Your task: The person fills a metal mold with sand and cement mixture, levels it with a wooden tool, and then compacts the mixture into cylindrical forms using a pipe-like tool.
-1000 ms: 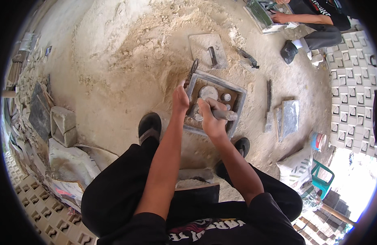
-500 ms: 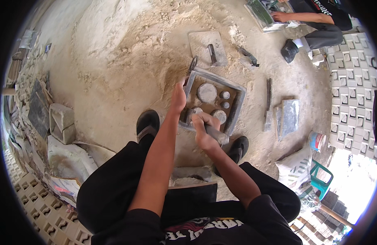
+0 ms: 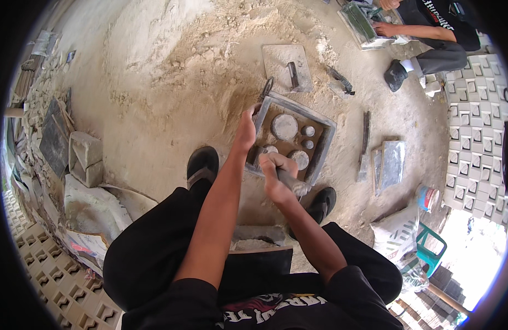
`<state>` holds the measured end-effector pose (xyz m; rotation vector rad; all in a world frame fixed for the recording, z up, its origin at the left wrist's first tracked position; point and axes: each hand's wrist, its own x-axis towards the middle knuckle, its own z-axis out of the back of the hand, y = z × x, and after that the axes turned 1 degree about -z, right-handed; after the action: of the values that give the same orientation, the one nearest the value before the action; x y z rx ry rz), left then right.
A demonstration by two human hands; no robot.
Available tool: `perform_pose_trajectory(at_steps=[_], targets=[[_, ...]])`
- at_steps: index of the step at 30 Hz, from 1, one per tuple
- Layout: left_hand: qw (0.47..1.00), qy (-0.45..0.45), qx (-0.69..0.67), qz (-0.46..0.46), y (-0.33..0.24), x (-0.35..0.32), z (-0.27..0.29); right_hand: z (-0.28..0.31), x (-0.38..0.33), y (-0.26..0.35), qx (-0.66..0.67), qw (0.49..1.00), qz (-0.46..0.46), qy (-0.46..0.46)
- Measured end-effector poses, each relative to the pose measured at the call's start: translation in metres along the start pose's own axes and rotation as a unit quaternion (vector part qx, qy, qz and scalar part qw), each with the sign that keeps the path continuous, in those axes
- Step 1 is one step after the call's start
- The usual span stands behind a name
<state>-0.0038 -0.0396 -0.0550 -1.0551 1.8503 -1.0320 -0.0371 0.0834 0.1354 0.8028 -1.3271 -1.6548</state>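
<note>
Change: a second ago the right hand [image 3: 276, 175] was further into the square metal mould [image 3: 291, 137], toward 12 o'clock; it has since drawn back to the mould's 6 o'clock rim, while the left hand [image 3: 246, 130] has stayed on the 9 o'clock rim
Meaning: this looks like a repeated tamping or scraping stroke over the fill, with the frame braced against it
Right fingers: closed around a grey bar-like tool [image 3: 291, 182]
Left fingers: pressed on the mould rim; whether they curl over it cannot be told
Mould position: on the sandy floor [image 3: 155, 110], just at 12 o'clock of the person's feet
Mould look: grey frame, brown packed fill, round pale cores [image 3: 284, 126] standing in it
Nearby: a flat plate with handle [image 3: 288, 67] at 12 o'clock; another person [image 3: 430, 33] sitting at 1 o'clock
</note>
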Motion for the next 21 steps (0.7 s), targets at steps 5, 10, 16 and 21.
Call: perform_pose_trajectory(at_steps=[5,10,16,21], targets=[[0.999,-0.018,-0.026,0.012,-0.014,-0.011,-0.006,0.004,-0.003,-0.006,0.054,0.998,-0.003,-0.043],[0.999,-0.033,-0.022,0.018,0.004,-0.006,0.002,0.004,-0.004,0.015,0.057,0.997,-0.047,-0.013],[0.994,-0.036,-0.062,0.081,-0.017,-0.005,-0.01,-0.003,-0.003,-0.013,0.012,0.999,0.018,0.026],[0.995,-0.038,-0.083,0.048,-0.019,-0.004,-0.012,-0.007,0.005,-0.018,0.056,0.992,0.102,-0.058]])
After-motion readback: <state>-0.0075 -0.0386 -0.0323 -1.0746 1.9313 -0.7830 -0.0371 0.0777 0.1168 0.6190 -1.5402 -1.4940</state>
